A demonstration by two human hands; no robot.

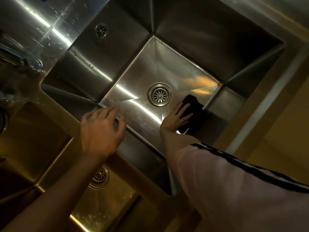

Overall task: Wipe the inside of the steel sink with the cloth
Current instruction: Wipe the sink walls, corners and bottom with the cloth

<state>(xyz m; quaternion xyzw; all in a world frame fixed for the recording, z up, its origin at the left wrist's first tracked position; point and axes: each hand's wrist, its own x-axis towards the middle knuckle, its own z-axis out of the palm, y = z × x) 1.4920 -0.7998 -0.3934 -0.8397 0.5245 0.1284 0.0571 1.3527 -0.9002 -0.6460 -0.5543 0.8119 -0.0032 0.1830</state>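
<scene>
A deep steel sink (103, 52) fills the middle of the head view, with a round drain (159, 94) in its floor. A dark cloth (192, 113) lies on the sink floor at the near right corner, right of the drain. My right hand (178, 117) presses flat on the cloth with straight fingers, the arm reaching down into the basin. My left hand (101, 129) hovers over the sink's near left rim, fingers spread and loosely bent, holding nothing.
A second basin (55, 144) with its own drain (99, 177) lies at the lower left, partly under my left forearm. A tap base (36, 64) stands on the wet steel deck at left. An overflow grille (101, 30) sits in the far-left sink wall.
</scene>
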